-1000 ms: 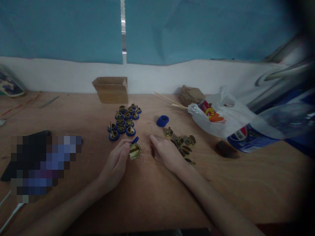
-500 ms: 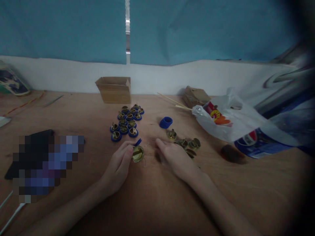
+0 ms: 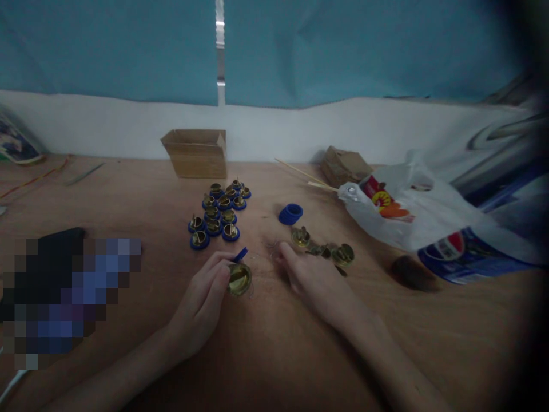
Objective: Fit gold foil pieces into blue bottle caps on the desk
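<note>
My left hand (image 3: 206, 297) grips a round brass-coloured cup (image 3: 239, 279) by its left side, its open face with a crossbar turned toward me. A blue ring (image 3: 241, 254) stands edge-on at the fingertips, by the cup's upper rim. My right hand (image 3: 311, 277) is closed in a pinch to the right, apart from the cup. Thin curled strands (image 3: 271, 246) show at its fingertips, and a faint line stretches toward the cup; whether thread or wire, I cannot tell. Beyond my right hand lie several loose brass cups (image 3: 343, 254). Stacked blue rings (image 3: 290, 213) sit farther back.
Several brass cups in blue rings (image 3: 213, 226) stand grouped behind my left hand. An open cardboard box (image 3: 199, 163) and a brown package (image 3: 345, 166) are against the wall. A plastic bag (image 3: 386, 229) lies right; a black object (image 3: 51, 257), partly pixelated, lies left.
My right hand has shifted slightly right and the left hand, with the cup, slightly down and left. The gap between them has widened a little. The whole view has also moved slightly.
</note>
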`<state>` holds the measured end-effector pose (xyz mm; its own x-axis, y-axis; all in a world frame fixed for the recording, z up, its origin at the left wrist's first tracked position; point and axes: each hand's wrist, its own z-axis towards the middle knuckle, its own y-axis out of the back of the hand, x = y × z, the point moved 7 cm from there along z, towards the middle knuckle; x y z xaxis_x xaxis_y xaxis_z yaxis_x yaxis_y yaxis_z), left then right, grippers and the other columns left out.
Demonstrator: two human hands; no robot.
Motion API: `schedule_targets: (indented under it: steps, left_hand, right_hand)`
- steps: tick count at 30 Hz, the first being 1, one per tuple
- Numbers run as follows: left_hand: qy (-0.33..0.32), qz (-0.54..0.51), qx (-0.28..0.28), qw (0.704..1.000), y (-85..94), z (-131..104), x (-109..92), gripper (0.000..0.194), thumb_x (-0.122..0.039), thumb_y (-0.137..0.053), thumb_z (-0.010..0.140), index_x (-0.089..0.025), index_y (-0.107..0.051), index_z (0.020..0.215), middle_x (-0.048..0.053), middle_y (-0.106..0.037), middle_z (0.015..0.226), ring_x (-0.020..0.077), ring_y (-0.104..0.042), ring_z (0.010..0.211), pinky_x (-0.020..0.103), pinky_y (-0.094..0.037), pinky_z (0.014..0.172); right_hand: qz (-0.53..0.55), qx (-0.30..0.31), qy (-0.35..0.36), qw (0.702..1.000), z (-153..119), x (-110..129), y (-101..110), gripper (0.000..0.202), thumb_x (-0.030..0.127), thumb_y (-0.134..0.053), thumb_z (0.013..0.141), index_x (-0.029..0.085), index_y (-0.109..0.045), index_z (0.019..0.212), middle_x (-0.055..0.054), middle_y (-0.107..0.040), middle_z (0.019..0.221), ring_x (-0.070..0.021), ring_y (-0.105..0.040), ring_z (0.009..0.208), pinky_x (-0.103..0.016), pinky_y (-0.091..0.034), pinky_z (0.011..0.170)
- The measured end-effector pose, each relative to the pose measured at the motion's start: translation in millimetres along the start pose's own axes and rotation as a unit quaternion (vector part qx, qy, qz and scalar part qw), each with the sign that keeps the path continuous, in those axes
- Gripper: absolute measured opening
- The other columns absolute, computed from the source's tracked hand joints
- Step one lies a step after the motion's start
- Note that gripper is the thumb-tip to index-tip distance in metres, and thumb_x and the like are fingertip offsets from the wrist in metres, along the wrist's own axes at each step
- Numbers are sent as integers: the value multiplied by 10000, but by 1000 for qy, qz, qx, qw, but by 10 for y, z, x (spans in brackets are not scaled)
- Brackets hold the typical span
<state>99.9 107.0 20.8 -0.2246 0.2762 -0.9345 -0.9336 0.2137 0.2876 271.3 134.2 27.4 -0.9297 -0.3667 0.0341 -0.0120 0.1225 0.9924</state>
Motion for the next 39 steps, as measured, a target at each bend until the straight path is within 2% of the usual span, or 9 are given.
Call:
schedule_targets:
  steps: [3,8,13,18,25,31,39]
  left_hand:
    - [12,4,5,1000,1,-8,28,388,-324,-272,1018,-192,-637,1029,53,-560,1124,182,-545,1048,299,-385,934]
    - [19,24,15,999,0,-10,31,397,-340,-268,1015,-193,-636,1026,66,-548,1169,199,-525,1092,315,-381,953]
    - [26,41,10,999,12,-9,6,386,-325,-272,1011,-199,-637,995,68,-569,1148,204,-540,1077,315,-406,930]
    - [18,22,-19,999,15,-33,-27,366,-325,-289,1008,-222,-638,961,46,-582,1117,185,-553,1047,283,-427,879]
    - [22,44,-15,999,54,15,26,354,-334,-305,1002,-205,-634,982,64,-564,1133,198,-536,1075,294,-414,903]
    - [40,68,4,997,95,82,60,383,-313,-272,1009,-189,-633,969,71,-560,1134,200,-537,1076,308,-409,922]
    - [24,54,5,998,87,63,48,367,-294,-274,1012,-199,-626,968,56,-563,1109,191,-533,1068,299,-407,920]
  right_hand:
    - [35,17,4,999,-20,15,-4,272,3,-466,794,141,-522,1022,-94,-702,813,-225,-665,698,-278,-352,530]
    - [53,11,7,998,-43,16,-17,317,-31,-458,744,131,-514,1011,-72,-686,738,-202,-630,612,-271,-324,483]
    - [71,-16,8,997,-43,11,-12,307,-56,-439,750,137,-516,975,-64,-678,726,-182,-621,574,-265,-331,475]
    - [137,-40,23,989,-39,6,-5,282,-55,-426,785,160,-523,940,-62,-675,828,-176,-633,657,-264,-391,535]
    - [229,-49,65,970,-60,1,-23,237,-15,-440,864,192,-540,922,-32,-635,913,-153,-600,754,-261,-424,643]
    - [204,-61,72,974,9,35,-50,200,11,-455,881,173,-541,800,-47,-593,875,-159,-565,713,-278,-436,628]
    - [194,-74,100,973,-12,65,-57,220,-27,-441,825,168,-541,803,-67,-580,933,-167,-567,779,-293,-477,685]
